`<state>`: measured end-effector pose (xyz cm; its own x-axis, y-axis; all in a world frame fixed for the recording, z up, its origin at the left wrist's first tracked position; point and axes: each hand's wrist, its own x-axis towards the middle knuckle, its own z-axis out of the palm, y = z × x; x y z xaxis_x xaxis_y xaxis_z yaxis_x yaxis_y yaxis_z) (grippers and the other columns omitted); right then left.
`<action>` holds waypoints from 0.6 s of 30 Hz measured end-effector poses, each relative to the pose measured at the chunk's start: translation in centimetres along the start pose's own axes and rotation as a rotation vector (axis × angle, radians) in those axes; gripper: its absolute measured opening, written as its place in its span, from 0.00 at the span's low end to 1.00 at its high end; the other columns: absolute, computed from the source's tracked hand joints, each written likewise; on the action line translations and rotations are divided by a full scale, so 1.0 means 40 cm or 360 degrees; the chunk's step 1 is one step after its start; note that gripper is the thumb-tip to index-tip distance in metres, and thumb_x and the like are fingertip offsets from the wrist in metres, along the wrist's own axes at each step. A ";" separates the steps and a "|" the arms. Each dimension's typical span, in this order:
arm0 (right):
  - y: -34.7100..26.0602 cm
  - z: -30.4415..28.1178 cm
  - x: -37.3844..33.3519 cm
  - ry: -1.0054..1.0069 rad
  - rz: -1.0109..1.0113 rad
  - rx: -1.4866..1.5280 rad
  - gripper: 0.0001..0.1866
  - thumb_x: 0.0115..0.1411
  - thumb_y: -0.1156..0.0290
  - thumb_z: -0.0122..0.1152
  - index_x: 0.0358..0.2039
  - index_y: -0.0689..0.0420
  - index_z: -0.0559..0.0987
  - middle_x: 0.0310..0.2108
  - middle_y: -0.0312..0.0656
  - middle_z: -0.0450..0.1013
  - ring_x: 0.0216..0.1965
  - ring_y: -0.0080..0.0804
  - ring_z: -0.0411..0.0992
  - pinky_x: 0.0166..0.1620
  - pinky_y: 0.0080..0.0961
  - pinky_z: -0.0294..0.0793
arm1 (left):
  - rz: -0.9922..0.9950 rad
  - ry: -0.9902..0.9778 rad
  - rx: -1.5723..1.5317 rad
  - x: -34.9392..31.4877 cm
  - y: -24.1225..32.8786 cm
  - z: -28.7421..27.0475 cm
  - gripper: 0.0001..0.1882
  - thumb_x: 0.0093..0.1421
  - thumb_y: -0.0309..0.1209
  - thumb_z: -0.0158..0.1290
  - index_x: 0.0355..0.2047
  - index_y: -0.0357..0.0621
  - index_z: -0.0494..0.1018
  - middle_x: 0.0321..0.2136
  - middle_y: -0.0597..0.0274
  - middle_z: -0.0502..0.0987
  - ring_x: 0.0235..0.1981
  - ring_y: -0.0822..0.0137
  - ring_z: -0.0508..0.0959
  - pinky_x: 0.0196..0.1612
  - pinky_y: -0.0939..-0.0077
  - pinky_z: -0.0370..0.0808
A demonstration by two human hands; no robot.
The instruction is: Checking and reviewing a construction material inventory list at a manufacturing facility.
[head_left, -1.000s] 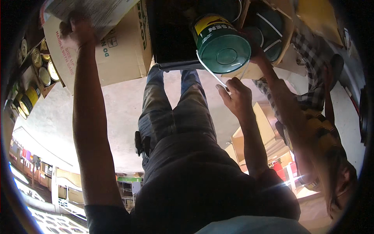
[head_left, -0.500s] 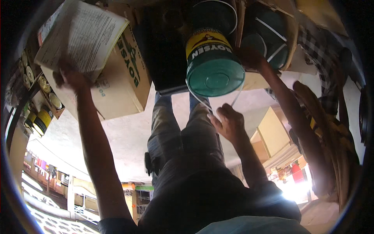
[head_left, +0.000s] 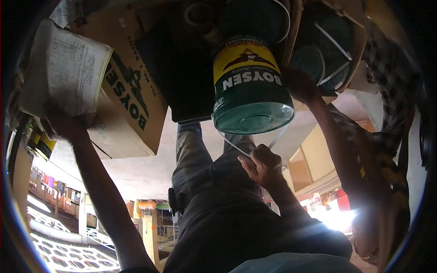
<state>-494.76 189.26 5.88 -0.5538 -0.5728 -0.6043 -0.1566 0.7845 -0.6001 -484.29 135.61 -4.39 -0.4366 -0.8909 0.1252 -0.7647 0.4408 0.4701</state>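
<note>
Beside green pail (head_left: 252, 91): co-worker's hand (head_left: 302, 86), open carton (head_left: 292, 34).

We saw a pale floor (head_left: 145, 175) below us. White latticework (head_left: 68, 255) showed lower left; bright glare (head_left: 339, 219) flared lower right.

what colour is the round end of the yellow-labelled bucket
Green; the round end of the bucket shows best in the head view.
</note>
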 end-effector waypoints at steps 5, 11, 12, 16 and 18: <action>0.011 0.001 0.001 -0.0035 0.0005 0.0032 0.17 0.54 0.67 0.69 0.20 0.57 0.68 0.21 0.44 0.65 0.21 0.43 0.67 0.22 0.36 0.66 | -0.0067 0.0053 -0.0007 0.020 -0.037 -0.034 0.18 0.63 0.36 0.54 0.50 0.39 0.72 0.44 0.54 0.75 0.47 0.60 0.73 0.49 0.59 0.75; 0.029 0.007 -0.007 -0.0026 -0.0053 -0.0019 0.15 0.53 0.67 0.69 0.22 0.55 0.69 0.21 0.42 0.66 0.20 0.41 0.69 0.22 0.34 0.70 | 0.0304 0.0124 0.0061 0.014 -0.046 -0.050 0.16 0.62 0.34 0.55 0.47 0.38 0.73 0.43 0.56 0.75 0.46 0.63 0.74 0.45 0.62 0.79; 0.030 0.009 -0.012 -0.0008 -0.0056 -0.0012 0.14 0.53 0.67 0.69 0.22 0.55 0.70 0.21 0.42 0.66 0.21 0.41 0.69 0.22 0.34 0.70 | 0.0377 0.0047 0.0283 0.039 -0.115 -0.075 0.15 0.62 0.34 0.54 0.46 0.38 0.73 0.44 0.56 0.75 0.46 0.63 0.74 0.44 0.62 0.79; 0.045 0.023 -0.017 0.0089 -0.0052 0.0012 0.14 0.52 0.69 0.69 0.22 0.56 0.69 0.21 0.42 0.66 0.21 0.41 0.68 0.22 0.33 0.68 | 0.0074 0.0181 -0.0080 0.002 0.023 -0.027 0.12 0.64 0.31 0.52 0.43 0.37 0.79 0.39 0.55 0.79 0.36 0.64 0.79 0.38 0.72 0.82; 0.055 0.029 -0.020 0.0106 -0.0080 0.0054 0.14 0.51 0.70 0.69 0.22 0.56 0.69 0.21 0.42 0.66 0.20 0.41 0.68 0.22 0.33 0.68 | 0.0184 0.0171 0.0057 0.024 -0.018 -0.059 0.12 0.63 0.30 0.53 0.43 0.37 0.79 0.39 0.55 0.79 0.36 0.64 0.80 0.37 0.72 0.82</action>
<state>-493.70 191.16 4.42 -0.5993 -0.5931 -0.5376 -0.1582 0.7461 -0.6468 -483.02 134.18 -2.53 -0.4712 -0.8396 0.2703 -0.7293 0.5432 0.4159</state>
